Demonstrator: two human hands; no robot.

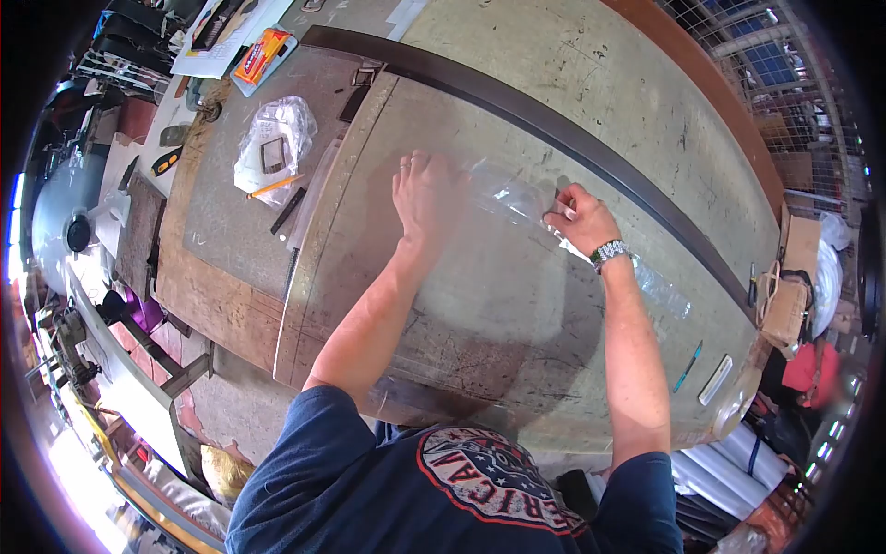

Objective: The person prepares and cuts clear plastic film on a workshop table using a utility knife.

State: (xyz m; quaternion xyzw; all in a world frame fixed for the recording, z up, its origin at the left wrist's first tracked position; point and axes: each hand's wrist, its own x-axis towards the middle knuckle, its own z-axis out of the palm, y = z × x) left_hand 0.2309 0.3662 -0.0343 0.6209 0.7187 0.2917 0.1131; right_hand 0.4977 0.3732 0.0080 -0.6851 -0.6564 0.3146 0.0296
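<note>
A strip of clear plastic (660, 288) lies slantwise across the worktable, its shiny surface crumpled in places. My right hand (583, 223), with a metal watch at the wrist, pinches the plastic's edge between thumb and fingers, a small white piece showing there. At the strip's left end is my left hand (425, 196), blurred, its palm down and low over the table; its fingers are smeared, and whether they grip anything does not show. A long dark bar (554, 129) runs behind both hands.
To the left lie a plastic bag (275, 138) with a square frame on it, a pencil (274, 187), a black marker (288, 210) and an orange packet (262, 55). A teal pen (688, 366) and a white-edged tool (715, 379) rest at the right.
</note>
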